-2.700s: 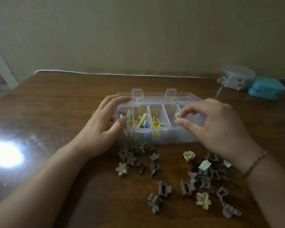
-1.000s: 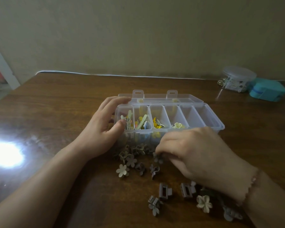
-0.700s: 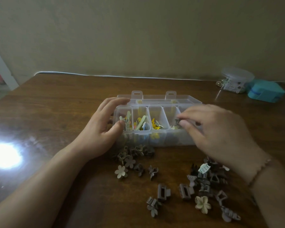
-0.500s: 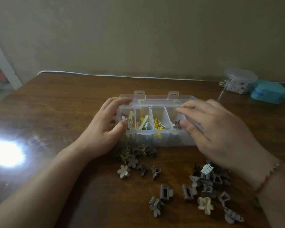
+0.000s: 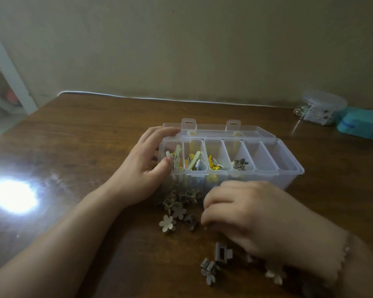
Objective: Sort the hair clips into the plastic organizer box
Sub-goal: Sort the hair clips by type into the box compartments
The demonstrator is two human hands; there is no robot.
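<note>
The clear plastic organizer box (image 5: 289,173) stands open mid-table, its lid folded back. Its left compartments hold beige, coloured and yellow clips, and a brown flower clip (image 5: 240,164) lies in the fourth. The two right compartments look empty. My left hand (image 5: 142,175) grips the box's left end, thumb on the front wall. My right hand (image 5: 246,216) is down on the table in front of the box, fingertips curled onto a small clip hidden beneath them. Loose brown flower clips (image 5: 179,203), a pale flower clip (image 5: 167,223) and a claw clip (image 5: 222,253) lie around it.
A round clear container (image 5: 322,106) and a teal box (image 5: 360,124) sit at the far right by the wall. A white cable (image 5: 159,99) runs along the table's back edge. A bright glare (image 5: 13,196) marks the tabletop at left. More clips lie under my right wrist.
My right hand left a brown flower clip in the fourth compartment, then came down to the loose clips in front of the box. My left hand stayed on the box.
</note>
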